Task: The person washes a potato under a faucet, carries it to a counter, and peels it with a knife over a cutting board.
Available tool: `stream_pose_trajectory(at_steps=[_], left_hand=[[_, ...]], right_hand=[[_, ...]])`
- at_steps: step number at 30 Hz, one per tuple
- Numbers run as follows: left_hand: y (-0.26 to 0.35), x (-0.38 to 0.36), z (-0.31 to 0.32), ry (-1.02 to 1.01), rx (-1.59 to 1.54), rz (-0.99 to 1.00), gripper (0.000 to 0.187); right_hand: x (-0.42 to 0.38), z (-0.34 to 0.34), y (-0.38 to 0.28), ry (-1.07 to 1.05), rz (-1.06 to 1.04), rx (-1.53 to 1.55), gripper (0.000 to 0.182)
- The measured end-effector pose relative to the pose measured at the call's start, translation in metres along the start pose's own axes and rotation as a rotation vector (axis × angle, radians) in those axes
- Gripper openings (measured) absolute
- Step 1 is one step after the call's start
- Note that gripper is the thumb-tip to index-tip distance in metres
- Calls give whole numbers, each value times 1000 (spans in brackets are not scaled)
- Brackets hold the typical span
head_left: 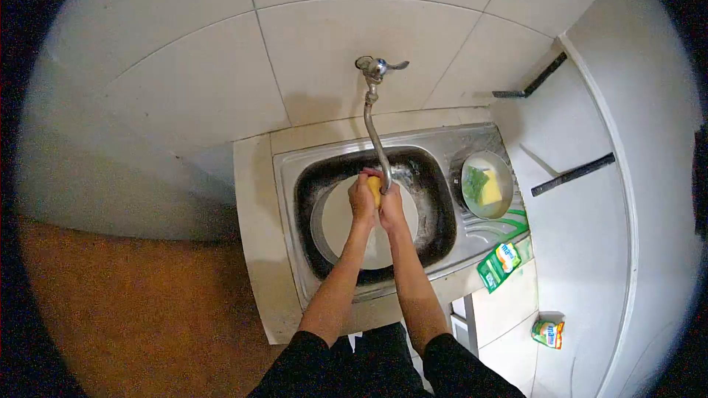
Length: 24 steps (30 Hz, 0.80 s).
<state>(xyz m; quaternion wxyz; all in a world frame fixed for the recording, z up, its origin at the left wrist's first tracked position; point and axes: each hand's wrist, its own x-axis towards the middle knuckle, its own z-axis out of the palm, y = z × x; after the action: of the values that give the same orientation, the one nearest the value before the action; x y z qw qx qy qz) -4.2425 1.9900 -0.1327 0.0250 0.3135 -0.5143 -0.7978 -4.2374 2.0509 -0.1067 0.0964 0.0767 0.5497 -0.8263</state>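
Note:
Close under the spout of the metal tap [375, 133], my left hand [361, 200] and my right hand [392, 208] are cupped together. Between them shows a small, rounded yellow object [375, 190]. Both hands are closed around it, and the fingers cover much of its surface, so I cannot tell its kind. Directly below is a wide white basin [338, 228], which sits inside the dark-stained sink bowl [435, 247]. My forearms reach across the basin's near rim and hide part of it.
Right of the sink bowl, a round bowl [505, 177] on the ribbed drainboard holds a yellow sponge [490, 190] and a green scrubber [476, 178]. A green packet [499, 267] lies at the counter's front right. Another packet [548, 333] is lower right. Tiled wall [317, 59] rises behind.

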Motion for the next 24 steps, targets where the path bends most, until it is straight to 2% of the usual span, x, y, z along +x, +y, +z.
stream_pose_trajectory(at_steps=[1, 2, 5, 6, 9, 10, 13, 14, 17, 20, 23, 24], left_hand=[[-2, -1, 1, -11, 56, 59, 34], [-4, -1, 2, 4, 60, 129, 36], [26, -28, 3, 78, 394, 304, 38], [13, -18, -2, 41, 404, 249, 36], [2, -14, -10, -18, 737, 587, 31], [2, -20, -13, -61, 834, 599, 28], [-13, -28, -19, -88, 893, 757, 38], [-17, -22, -21, 5, 1048, 904, 43], [3, -21, -24, -39, 1104, 1001, 42], [30, -20, -21, -441, 1062, 357, 43], [-45, 24, -29, -345, 389, 269, 38], [-36, 9, -23, -290, 252, 200, 43]], right_hand=[[8, -3, 1, -40, 23, 45, 33], [12, -7, 2, -72, 131, 238, 33], [13, -8, 31, 72, 80, 151, 36], [6, -8, 35, 71, 4, 177, 34], [-29, 12, 13, 188, 27, 316, 34], [-25, 1, 22, 151, 86, 469, 36], [-6, -14, 36, 33, 9, 451, 35], [-5, -17, 41, 20, 20, 410, 35], [-17, -13, 43, 118, 257, 551, 36], [-31, -3, 32, 199, 221, 538, 38], [-27, -4, 24, 216, 99, 250, 41], [-21, -9, 28, 186, 41, 98, 42]])
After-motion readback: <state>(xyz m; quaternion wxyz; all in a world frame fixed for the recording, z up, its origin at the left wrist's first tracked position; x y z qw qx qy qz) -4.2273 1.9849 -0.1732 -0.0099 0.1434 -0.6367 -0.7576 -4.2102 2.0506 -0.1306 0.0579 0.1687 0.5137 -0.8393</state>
